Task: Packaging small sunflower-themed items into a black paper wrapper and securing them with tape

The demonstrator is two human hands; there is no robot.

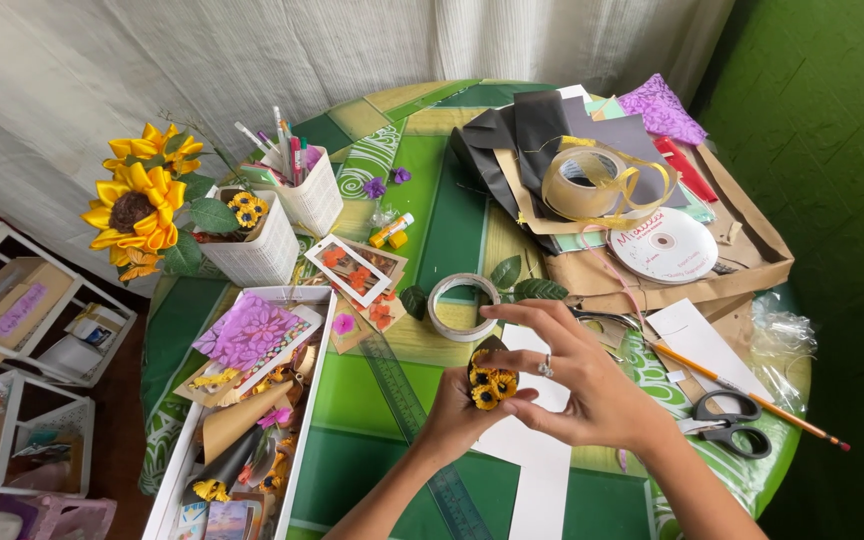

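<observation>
- Head view, nearest: left hand (460, 408) comes up from bottom centre, fingers curled shut around a small bunch of paper sunflowers (490, 383), held above the worktop (372, 400).
- Right hand (577, 385) w/ a ring, just beside the bunch; thumb & fingertips pinch its top/right edge, other fingers arched over it. Both hands touch the bunch.
- Under the hands: white paper sheet (537, 470) flat on worktop; clear ruler (422, 440) runs diagonally left of it.
- Right of hands: black-handled scissors (727, 418), orange pencil (742, 395) lying diagonally, near the worktop's right edge.
- Left: long white tray (314, 380) w/ purple patterned paper (247, 332), brown paper cones & small yellow flowers inside.
- Just beyond hands: roll of masking tape (462, 306) flat on worktop, dark green leaves (527, 285) beside it; small flower cards (352, 270) to its left.
- Mid-far right: white disc (664, 245) on brown paper, big clear tape roll (584, 182) w/ yellow ribbon looped round it, lying on black sheets (527, 130).
- Far left: white woven box (257, 250) w/ large paper sunflower (137, 210); 2nd white box w/ pens (304, 190) behind it.
- Far right: purple patterned sheet (660, 108); white curtain (252, 50) behind worktop.
</observation>
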